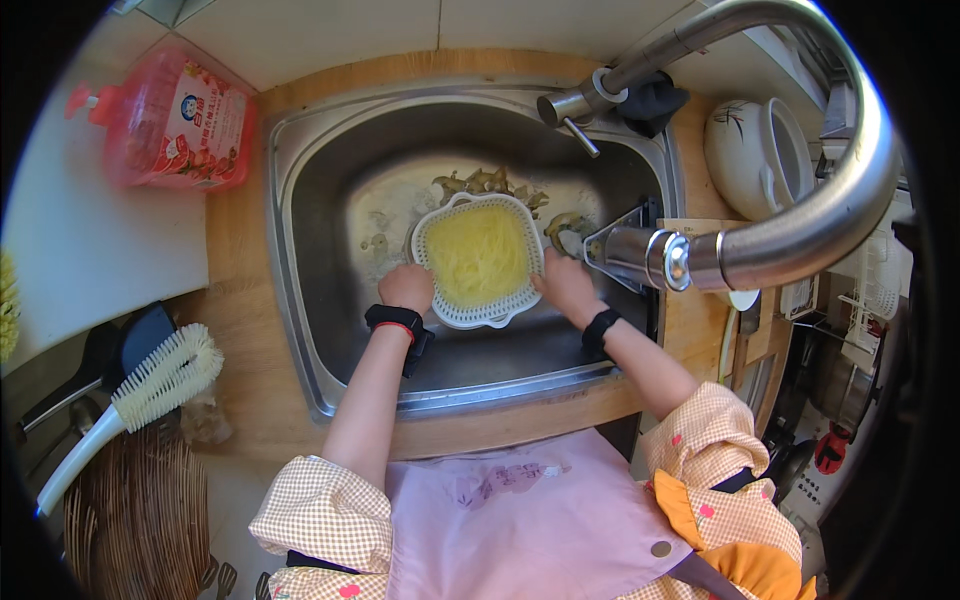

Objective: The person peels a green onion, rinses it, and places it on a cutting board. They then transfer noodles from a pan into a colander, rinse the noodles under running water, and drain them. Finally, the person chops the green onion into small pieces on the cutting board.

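A white plastic colander (487,316) full of pale yellow shreds (478,255), probably potato, is held low inside the stainless steel sink (480,352). My left hand (406,286) grips its left rim, fingers curled under and partly hidden. On the opposite side my right hand (566,281) has hold of the right rim. Brownish peelings (487,181) lie on the sink floor just beyond the colander. More scraps (566,227) rest to its right, close to the sprayer end of the faucet (637,257). Whether the colander touches the sink floor I cannot tell.
The curved faucet neck (862,187) arches over the sink's right side. A pink detergent bottle (180,124) stands at the back left. At left is a white bristle brush (165,379). A ceramic pot (757,154) and a wooden cutting board (686,330) sit on the right.
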The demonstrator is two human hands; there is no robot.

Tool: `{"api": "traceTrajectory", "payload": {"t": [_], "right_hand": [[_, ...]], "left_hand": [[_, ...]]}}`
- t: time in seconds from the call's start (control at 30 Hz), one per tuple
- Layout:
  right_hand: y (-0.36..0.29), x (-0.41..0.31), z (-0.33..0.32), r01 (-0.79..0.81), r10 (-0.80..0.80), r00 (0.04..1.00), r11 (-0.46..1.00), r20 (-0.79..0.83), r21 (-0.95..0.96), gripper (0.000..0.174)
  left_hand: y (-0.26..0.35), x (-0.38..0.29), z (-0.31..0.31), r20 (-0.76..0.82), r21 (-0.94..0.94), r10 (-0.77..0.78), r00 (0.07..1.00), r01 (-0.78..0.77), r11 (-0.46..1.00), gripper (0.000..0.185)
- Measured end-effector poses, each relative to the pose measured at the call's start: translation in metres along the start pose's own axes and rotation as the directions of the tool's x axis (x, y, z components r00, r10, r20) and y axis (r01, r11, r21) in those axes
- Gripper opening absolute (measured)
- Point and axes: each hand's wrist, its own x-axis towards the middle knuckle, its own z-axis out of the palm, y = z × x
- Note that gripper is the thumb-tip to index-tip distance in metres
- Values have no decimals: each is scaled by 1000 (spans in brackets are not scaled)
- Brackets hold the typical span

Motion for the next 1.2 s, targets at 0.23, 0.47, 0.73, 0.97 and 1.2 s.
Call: {"api": "traceTrajectory", "payload": {"t": [0.23,0.47,0.73,0.97,1.2], "right_hand": [[21,8,42,172,-505,787,732,-354,-660,25],[-13,-22,-10,208,-495,784,779,-375,-592,34],[19,-13,49,183,-565,752,673,-339,-717,24],[-16,2,13,82,-171,960,928,-220,-363,18],[-33,-8,-27,61,-139,929,972,-344,-229,32]], "left_hand": [[9,2,-6,-4,59,-9,1000,9,998,23],[-13,-54,-51,-55,-185,27,998,-37,982,34],[-11,-25,-2,-47,9,53,998,-53,999,36],[-1,-19,-12,-33,61,32,999,-30,998,35],[-4,-38,-27,-3,-43,-22,1000,22,999,38]]}}
